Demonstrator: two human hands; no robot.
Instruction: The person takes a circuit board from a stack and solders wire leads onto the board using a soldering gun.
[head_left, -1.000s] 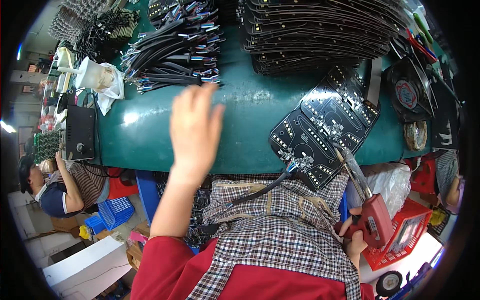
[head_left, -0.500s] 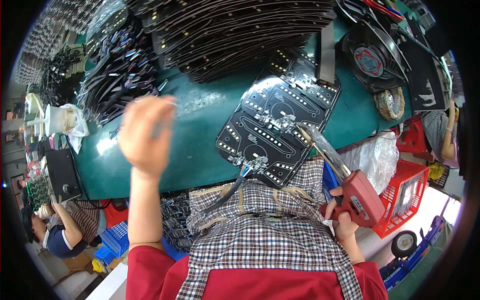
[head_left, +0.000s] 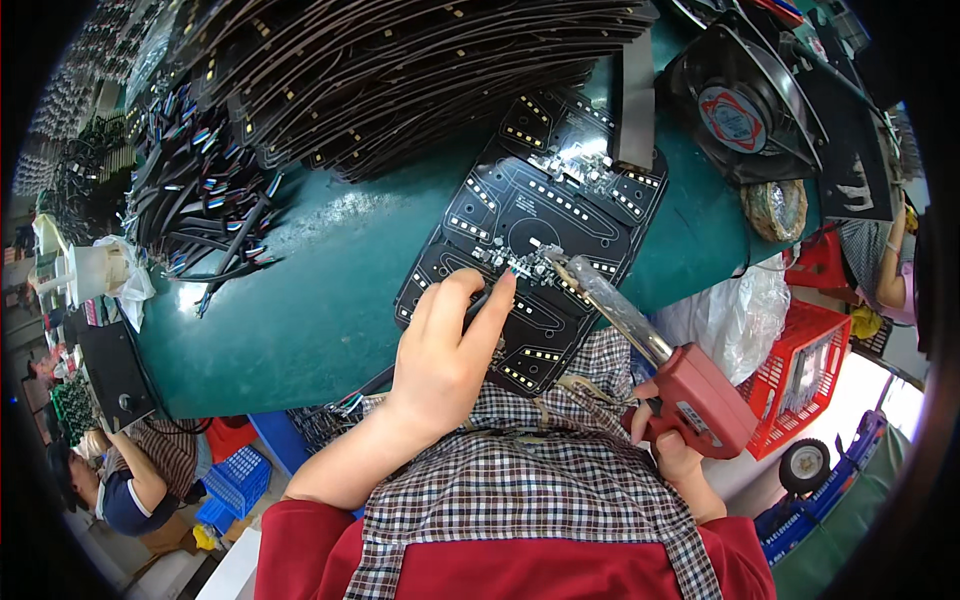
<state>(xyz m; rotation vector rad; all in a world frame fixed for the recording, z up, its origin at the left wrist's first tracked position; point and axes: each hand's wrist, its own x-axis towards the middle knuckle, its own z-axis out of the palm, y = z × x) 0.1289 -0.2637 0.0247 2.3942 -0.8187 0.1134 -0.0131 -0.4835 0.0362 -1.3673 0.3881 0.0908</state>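
A black circuit board [head_left: 575, 235] with rows of small LEDs lies aslant on the green bench, its near end by my checked apron. My left hand [head_left: 435, 355] is over its near left part, thumb and fingers closed round a black cable [head_left: 376, 381]. The fingertips are at the silvery components in the board's middle; the wire ends there are mostly hidden. In my right hand [head_left: 665, 440] is a red soldering gun [head_left: 700, 400], gripped by its handle. Its long metal tip reaches the same components, just right of my left fingertips.
A tall stack of black boards [head_left: 420, 85] fills the back. Cut cables [head_left: 205, 190] lie at left, and a grey metal bar [head_left: 636, 105] crosses the board's far end. At right are a fan [head_left: 735, 118], a roll [head_left: 775, 210], a plastic bag [head_left: 735, 310] and a red crate [head_left: 800, 380].
My left hand has come right and nearer, from over the bare bench onto the board. The view has shifted slightly. The soldering gun's tip stays at the board's middle components.
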